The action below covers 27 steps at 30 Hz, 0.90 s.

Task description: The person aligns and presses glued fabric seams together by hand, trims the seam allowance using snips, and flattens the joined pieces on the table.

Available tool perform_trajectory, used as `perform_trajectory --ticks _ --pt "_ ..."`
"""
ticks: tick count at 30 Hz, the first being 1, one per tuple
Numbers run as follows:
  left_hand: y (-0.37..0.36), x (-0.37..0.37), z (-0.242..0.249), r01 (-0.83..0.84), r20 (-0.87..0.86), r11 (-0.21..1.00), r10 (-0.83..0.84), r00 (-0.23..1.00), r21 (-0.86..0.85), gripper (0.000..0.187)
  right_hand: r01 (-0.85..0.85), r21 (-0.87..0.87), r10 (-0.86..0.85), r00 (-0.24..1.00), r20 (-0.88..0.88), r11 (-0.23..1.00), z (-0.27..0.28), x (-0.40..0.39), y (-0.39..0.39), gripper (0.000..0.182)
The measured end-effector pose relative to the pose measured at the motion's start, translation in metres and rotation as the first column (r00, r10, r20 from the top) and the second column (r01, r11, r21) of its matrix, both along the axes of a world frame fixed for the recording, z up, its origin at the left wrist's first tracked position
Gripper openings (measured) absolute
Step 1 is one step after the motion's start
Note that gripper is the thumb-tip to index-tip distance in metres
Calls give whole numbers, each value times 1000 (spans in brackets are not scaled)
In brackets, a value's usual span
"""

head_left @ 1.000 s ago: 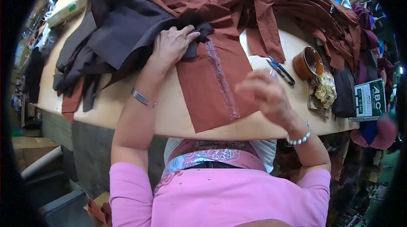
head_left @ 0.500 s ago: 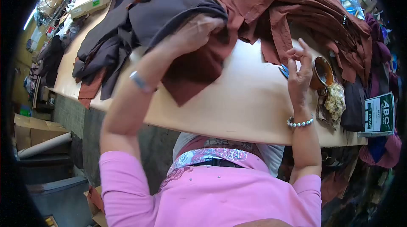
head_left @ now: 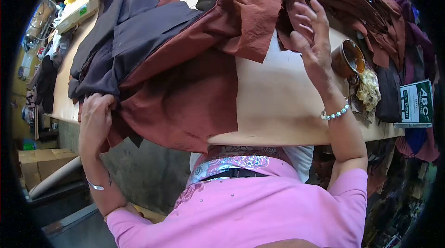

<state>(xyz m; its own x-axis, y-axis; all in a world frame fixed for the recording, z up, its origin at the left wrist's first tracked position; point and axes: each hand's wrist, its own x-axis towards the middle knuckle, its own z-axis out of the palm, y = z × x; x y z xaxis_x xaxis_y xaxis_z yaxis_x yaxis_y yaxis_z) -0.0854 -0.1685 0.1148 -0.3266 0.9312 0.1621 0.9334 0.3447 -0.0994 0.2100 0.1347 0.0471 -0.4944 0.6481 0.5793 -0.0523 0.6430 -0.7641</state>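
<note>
"Condition of the left hand [head_left: 96, 111]?"
"Closed on the dark cloth [head_left: 148, 32]; the rust cloth [head_left: 194, 95] spreads to its right."
"The right hand [head_left: 316, 46]?"
"Raised, fingers apart, gripping nothing. The cup [head_left: 341, 65] stands just right of it, on the table [head_left: 278, 104]."

At the near left edge of the table [head_left: 273, 104], dark cloth [head_left: 104, 79] hides fingertips of the left hand [head_left: 96, 111]. Clutter [head_left: 398, 206] right of the table is too blurred to identify.
</note>
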Motion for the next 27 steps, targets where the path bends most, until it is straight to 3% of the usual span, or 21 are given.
perform_trajectory --ticks 1,2,4,5,8,10,12,13,14,17,18,19,20,21,22,23,25,26,27 --pt "-2 0 -1 -22 32 999 23 999 -24 15 -26 -26 23 996 -87 999 4 -6 5 72" --pt "-5 0 -3 -16 28 1000 16 999 -10 15 36 215 -34 999 -11 976 16 -13 11 71" --pt "-11 -2 -10 -3 20 1000 3 1000 23 15 90 658 -194 977 87 748 40 -28 24 71" --pt "-11 -3 -13 -11 33 1000 11 999 14 15 194 781 -354 934 38 594 36 -37 29 67" --pt "-7 -4 -11 8 25 1000 -8 1000 -9 15 -10 702 -192 959 208 713 48 -69 31 47" --pt "1 -9 -1 58 -24 998 -58 998 -22 14 59 778 -293 942 165 625 50 -86 52 54" --pt "13 -26 15 50 -234 998 -59 971 -47 13 97 758 -300 945 134 645 59 -89 60 61" --pt "17 -45 24 46 -256 999 -46 965 -6 15 181 798 -378 924 63 575 71 -87 59 63" --pt "28 -60 55 197 -394 975 -141 908 106 16 141 564 -286 942 178 814 105 -76 41 67" --pt "40 -128 118 368 -670 929 -245 701 45 23 214 820 -332 943 -31 531 127 -46 38 61" --pt "42 -178 138 452 -737 892 -328 591 -34 28 195 866 -394 919 3 461 123 -35 27 61" --pt "51 -223 149 516 -743 854 -390 544 -71 33 185 905 -590 803 86 384 108 -21 5 58" --pt "85 -239 142 420 -411 883 -311 857 209 34 127 946 -749 645 150 299 93 -7 -17 55" --pt "104 -218 131 296 -450 936 -185 874 190 33 70 959 -737 656 164 276 79 -9 -32 58" --pt "122 -196 119 163 -494 973 -63 867 163 32 19 948 -617 764 191 317 60 -20 -50 60" --pt "128 -138 103 -17 -885 999 -18 465 -29 28 -40 933 -483 847 222 359 39 -27 -67 62" --pt "129 -101 73 216 -608 972 -115 785 95 27 -210 857 -328 860 390 470 -2 -23 -90 65" --pt "129 -82 59 316 -441 932 -211 872 178 27 -295 786 -266 827 494 542 -8 -13 -96 65" --pt "121 -41 44 498 -413 801 -351 840 332 26 -369 701 -200 784 588 610 -15 -4 -102 65"
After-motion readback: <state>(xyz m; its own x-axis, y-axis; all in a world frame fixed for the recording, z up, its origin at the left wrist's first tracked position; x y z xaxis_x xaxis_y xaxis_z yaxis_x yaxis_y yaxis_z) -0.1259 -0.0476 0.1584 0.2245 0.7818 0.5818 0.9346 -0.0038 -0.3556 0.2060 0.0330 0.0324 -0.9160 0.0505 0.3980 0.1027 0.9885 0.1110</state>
